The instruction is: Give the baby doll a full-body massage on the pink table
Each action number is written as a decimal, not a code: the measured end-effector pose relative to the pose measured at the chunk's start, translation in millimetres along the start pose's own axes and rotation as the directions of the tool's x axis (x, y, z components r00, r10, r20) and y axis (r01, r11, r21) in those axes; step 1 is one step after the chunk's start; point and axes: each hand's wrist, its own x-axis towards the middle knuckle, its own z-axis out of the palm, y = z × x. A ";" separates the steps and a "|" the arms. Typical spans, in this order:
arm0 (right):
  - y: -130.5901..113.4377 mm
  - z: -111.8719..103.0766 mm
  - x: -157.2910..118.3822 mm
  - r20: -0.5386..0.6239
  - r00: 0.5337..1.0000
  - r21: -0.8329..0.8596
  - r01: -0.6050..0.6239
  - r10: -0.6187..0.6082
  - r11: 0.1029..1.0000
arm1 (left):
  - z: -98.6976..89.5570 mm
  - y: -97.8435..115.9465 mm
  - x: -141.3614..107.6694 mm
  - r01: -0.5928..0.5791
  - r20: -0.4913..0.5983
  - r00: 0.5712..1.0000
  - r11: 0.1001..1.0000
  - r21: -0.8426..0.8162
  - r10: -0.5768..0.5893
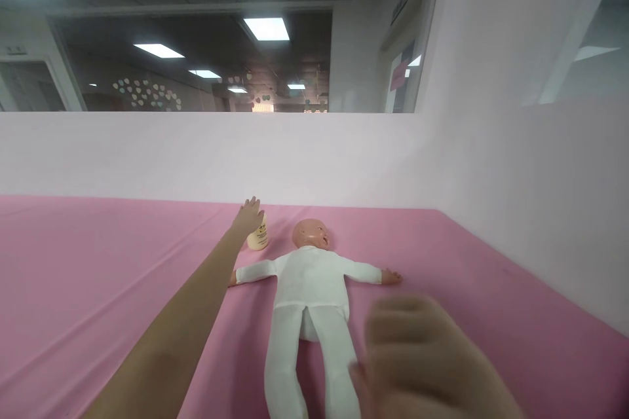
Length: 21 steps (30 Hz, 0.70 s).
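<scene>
A baby doll (310, 278) in a white top and white trousers lies on its back, arms spread, its bald head turned to the right. My left hand (250, 215) reaches far forward to a cream-coloured container (258, 237) with dark print, left of the doll's head. Its fingers are stretched out over the container's top; whether they touch it I cannot tell. Close to the camera, my right hand (422, 347) is blurred by motion, its fingers curled in beside the doll's lower leg. What it holds, if anything, is hidden.
The doll and container rest on a pink sheet (122, 242) with a few creases. A white wall (221, 157) stands behind it, with another white wall (531, 196) on the right. Windows (196, 88) above the back wall show a room with ceiling lights.
</scene>
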 end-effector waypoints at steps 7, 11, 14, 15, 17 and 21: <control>103.3 69.8 48.0 -0.256 0.813 0.348 -0.426 0.522 0.835 | 53.5 70.1 -25.0 -0.146 0.005 0.989 0.965 -0.217 0.151; 204.7 131.7 55.7 -0.296 0.594 0.542 -0.540 0.748 0.643 | 94.0 116.1 -40.3 -0.162 0.131 0.964 0.902 -0.399 0.231; 263.2 169.4 49.8 -0.329 0.467 0.465 -0.677 0.821 0.571 | 114.7 113.7 -50.1 -0.148 0.060 0.978 0.869 -0.471 0.199; 276.1 179.3 46.2 -0.344 0.456 0.398 -0.722 0.821 0.567 | 119.4 107.4 -53.6 -0.154 0.025 0.982 0.868 -0.473 0.188; 292.3 195.3 37.9 -0.330 0.428 0.322 -0.787 0.842 0.526 | 125.9 91.9 -60.3 -0.116 -0.058 0.993 0.874 -0.472 0.101; 299.4 217.8 25.6 -0.282 0.464 0.273 -0.800 0.840 0.534 | 132.4 68.2 -70.3 -0.100 -0.081 0.994 0.864 -0.493 0.069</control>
